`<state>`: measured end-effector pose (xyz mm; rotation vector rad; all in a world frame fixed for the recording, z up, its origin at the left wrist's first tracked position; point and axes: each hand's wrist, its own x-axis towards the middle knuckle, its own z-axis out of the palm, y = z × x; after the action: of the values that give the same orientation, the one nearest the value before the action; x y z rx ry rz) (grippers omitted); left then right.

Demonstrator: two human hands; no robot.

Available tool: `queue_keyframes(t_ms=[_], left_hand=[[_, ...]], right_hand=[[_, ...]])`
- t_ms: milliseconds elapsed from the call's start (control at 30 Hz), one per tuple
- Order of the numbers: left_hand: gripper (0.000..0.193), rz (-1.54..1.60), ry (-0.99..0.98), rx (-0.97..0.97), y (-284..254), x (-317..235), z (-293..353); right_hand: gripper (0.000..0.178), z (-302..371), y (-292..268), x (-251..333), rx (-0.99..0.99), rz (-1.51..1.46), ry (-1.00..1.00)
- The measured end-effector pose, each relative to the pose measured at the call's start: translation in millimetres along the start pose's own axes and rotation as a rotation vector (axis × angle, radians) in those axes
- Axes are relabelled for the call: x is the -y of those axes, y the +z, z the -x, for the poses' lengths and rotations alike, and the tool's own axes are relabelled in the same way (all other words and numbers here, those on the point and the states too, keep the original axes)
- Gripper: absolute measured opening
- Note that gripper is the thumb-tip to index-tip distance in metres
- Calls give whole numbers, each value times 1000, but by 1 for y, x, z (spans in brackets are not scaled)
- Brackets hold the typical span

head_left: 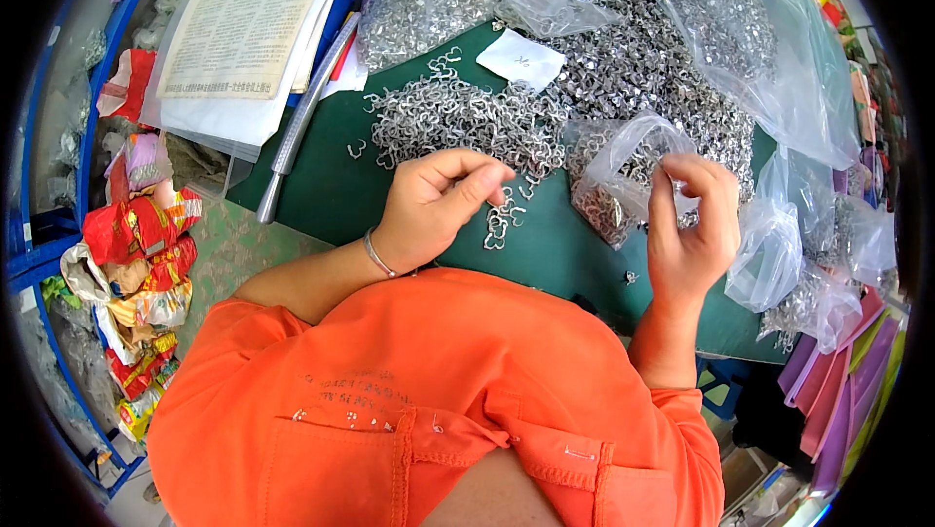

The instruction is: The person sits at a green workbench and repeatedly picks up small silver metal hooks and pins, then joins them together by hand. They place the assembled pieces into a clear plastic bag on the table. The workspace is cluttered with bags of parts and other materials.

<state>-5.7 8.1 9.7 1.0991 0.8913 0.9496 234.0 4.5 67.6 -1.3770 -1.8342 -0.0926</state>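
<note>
1. From the head view, here's the left hand (433,201), thumb and forefinger drawn together right beside loose hooks at the front of the pile of silver hooks (458,123); I can't tell whether it's gripping a piece.
2. Over to the right hand (696,230): 2 fingertips pinch close at the rim of the clear bag (623,162), but their catch, film or metal, is unclear.
3. Progress? The bag stands partly filled with small metal pieces, while plenty of hooks lie loose on the green table (341,196), apparently much left to handle.
</note>
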Motion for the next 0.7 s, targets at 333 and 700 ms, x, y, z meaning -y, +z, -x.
queue_keyframes(t_ms=[333, 700], left_hand=[[17, 11, -6, -11, 3, -1, -1], [11, -305, -8, 140, 5, 3, -5]], right_hand=[[22, 32, 54, 14, 551, -201, -240], [18, 34, 45, 18, 462, -652, 81]])
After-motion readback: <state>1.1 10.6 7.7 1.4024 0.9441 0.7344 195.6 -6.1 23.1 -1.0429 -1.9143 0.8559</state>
